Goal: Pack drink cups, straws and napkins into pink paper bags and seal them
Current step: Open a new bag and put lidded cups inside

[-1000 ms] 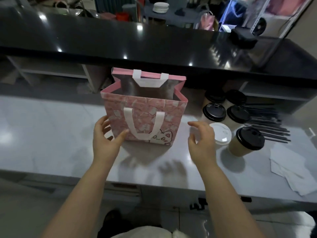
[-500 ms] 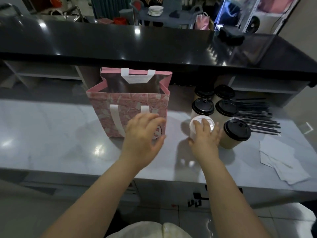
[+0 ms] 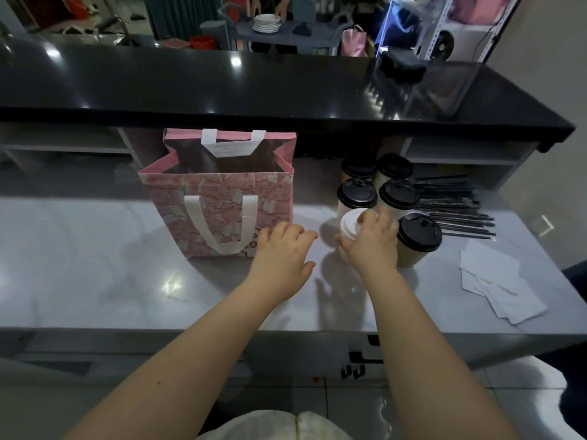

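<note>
Right hand [image 3: 371,247] grips white-lidded cup [image 3: 348,222]; left hand [image 3: 282,258] loose, empty, beside pink bag [image 3: 219,214]

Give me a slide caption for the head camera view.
Right hand grips the white-lidded cup beside the open pink bag; left hand hovers open near the bag's corner.
</note>
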Available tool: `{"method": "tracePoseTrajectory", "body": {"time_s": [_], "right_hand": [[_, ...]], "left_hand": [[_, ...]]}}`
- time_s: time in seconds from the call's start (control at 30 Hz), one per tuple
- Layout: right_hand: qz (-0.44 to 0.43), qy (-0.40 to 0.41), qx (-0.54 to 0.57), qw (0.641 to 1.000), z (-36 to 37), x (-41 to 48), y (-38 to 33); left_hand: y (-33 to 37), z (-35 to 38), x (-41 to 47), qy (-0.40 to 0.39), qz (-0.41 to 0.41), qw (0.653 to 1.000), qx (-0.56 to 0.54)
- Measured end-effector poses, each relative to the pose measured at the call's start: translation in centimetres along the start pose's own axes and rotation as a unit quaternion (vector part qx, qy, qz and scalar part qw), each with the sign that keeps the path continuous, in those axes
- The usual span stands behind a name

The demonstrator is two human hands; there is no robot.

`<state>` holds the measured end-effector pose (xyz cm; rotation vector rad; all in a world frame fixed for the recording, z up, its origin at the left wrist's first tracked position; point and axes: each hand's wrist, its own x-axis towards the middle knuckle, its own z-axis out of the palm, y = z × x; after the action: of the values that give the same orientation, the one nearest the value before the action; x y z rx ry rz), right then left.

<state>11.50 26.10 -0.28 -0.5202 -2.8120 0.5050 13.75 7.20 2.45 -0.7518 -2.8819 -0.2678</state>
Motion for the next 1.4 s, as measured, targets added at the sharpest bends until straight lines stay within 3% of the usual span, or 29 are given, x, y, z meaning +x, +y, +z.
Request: {"method": "tracePoseTrajectory", "body": {"time_s": [0.17,0.27,0.53,0.67,0.8,0.93,1.03,1.13,1.23,1.4], "right_hand": [[-0.015,-0.035,-0.051,0.998,0.3,0.0,-0.7],[-0.055,-0.044,-0.017,0.997,-0.6,-1.1,-1.8],[-0.129,0.047,0.209,0.968,-7.2,-2.2,-5.7],[-0.174,0.063,0.223,0.957,-9.5,-0.7,-8.9],[-0.2,0.156,0.235,0.938,-10.7,1.4,-13.5],[-0.227,0.166,0.271,0.921,-11.5,3.0,-18.7],[-0.267,0.083,0.289,0.915,-11.2,3.2,-23.0],[-0.296,0.013,0.236,0.926,-9.7,2.9,-25.8],[-0.276,-0.008,0.191,0.942,-8.4,3.0,-26.1],[-0.213,-0.007,0.201,0.956,-8.7,3.2,-23.9]], "left_hand": [[-0.3,0.0,0.6,0.01,-0.005,1.0,0.009],[-0.6,-1.1,0.4,0.037,-0.015,0.999,-0.024],[-7.0,-7.6,-0.4,0.258,-0.082,0.96,-0.072],[-12.0,-10.2,-1.2,0.263,-0.139,0.954,-0.05],[-16.7,-12.6,-0.9,0.264,-0.147,0.952,-0.041],[-19.8,-14.4,1.6,0.224,-0.107,0.966,-0.071],[-21.0,-14.9,3.8,0.159,-0.072,0.978,-0.117],[-21.7,-14.6,5.3,0.057,-0.056,0.982,-0.171],[-22.7,-14.0,5.9,-0.031,-0.055,0.978,-0.198],[-24.1,-13.5,5.0,-0.099,-0.017,0.969,-0.224]]}}
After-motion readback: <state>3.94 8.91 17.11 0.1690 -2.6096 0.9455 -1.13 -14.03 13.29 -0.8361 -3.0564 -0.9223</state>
